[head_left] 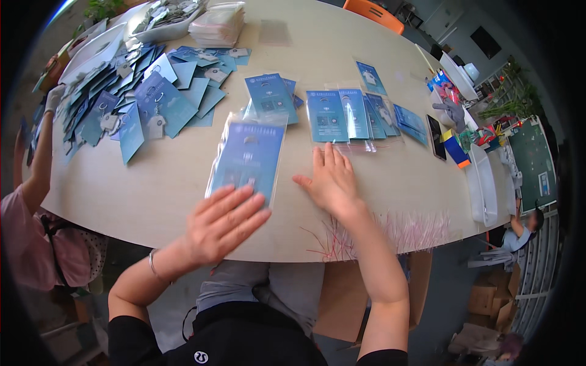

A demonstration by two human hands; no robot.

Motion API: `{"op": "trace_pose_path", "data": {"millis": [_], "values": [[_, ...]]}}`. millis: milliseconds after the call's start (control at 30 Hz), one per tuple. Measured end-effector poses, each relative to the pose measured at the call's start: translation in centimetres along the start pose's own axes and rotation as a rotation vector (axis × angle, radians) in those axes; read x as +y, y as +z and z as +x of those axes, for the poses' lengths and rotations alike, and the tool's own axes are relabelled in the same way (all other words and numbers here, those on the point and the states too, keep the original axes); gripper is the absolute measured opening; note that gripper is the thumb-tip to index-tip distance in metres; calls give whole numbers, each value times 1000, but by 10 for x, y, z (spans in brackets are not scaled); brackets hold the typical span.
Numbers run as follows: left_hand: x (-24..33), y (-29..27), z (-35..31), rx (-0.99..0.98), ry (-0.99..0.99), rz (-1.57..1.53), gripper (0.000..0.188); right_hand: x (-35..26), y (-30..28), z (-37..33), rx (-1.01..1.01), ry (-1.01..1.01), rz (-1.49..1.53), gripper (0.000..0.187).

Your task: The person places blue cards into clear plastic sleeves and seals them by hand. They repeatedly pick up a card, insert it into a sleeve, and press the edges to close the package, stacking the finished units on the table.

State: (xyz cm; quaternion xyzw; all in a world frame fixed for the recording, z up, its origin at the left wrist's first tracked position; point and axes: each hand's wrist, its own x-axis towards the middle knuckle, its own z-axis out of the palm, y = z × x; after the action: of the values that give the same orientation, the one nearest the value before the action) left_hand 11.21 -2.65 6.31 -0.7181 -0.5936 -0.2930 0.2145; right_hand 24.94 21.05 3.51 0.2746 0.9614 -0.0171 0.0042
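L hand [223, 227] flat, fingers straight over bagged blue card [251, 149] (thumb hidden, can't tell if gripping) | R hand [332, 180] open, holding nowt, fingertips at blue pkts [327, 114]

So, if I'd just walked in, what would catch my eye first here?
Probably the big, untidy heap of blue cards on the left of the table, several with pale keychains on them. Next might come the blue card in a clear sleeve, lying near the table's middle, and the spiky row of thin pinkish-red strands along the near edge, right of centre.
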Motion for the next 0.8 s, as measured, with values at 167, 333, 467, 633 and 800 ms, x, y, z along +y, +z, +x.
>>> {"op": "trace_pose_path", "data": {"millis": [167, 333, 467, 633, 800], "values": [[-107, 81, 51, -163, -108, 48, 48, -75, -5, -41, 5, -62, -37, 87], [-86, 102, 57, -344, -118, -31, 59, -107, 2, -91, 94, -96, 98, 84], [-32, 77, 26, -624, 68, -314, 55, -115, -1, -124, 119, -176, 252, 73], [-11, 41, -6, -640, 12, -257, 55, -76, -1, -152, 251, -88, 614, 34], [-7, 36, -9, -644, -5, -256, 54, -61, 0, -125, 336, -17, 525, 24]]}}
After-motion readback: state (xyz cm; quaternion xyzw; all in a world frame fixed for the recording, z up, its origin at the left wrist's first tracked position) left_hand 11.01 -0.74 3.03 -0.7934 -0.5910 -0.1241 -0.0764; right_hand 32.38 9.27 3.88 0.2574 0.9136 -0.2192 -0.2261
